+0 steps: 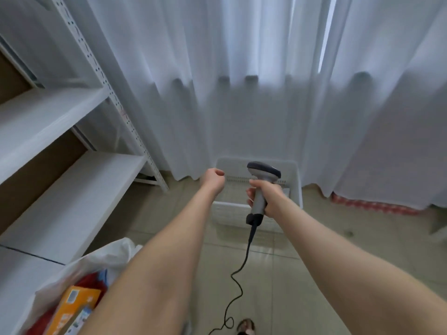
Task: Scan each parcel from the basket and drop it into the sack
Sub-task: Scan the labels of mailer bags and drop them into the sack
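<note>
White curtain (pixel 242 93) covers the far wall, with white shelving (pixel 60 189) along the left. On the floor, the white sack (pixel 79 269) stands open at near left holding an orange box (pixel 77 301), and the white basket (pixel 296 184) sits far centre against the curtain. Above the basket, the right hand (pixel 267 197) grips the grey scanner (pixel 262 175) by its handle, cable (pixel 244 259) trailing to the floor; the left hand (pixel 214 180) is curled into a fist, holding nothing visible.

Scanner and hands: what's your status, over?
Right hand grips grey handheld barcode scanner. Left hand curled, empty, near white plastic basket. White plastic sack holds orange box. No obstruction.
</note>
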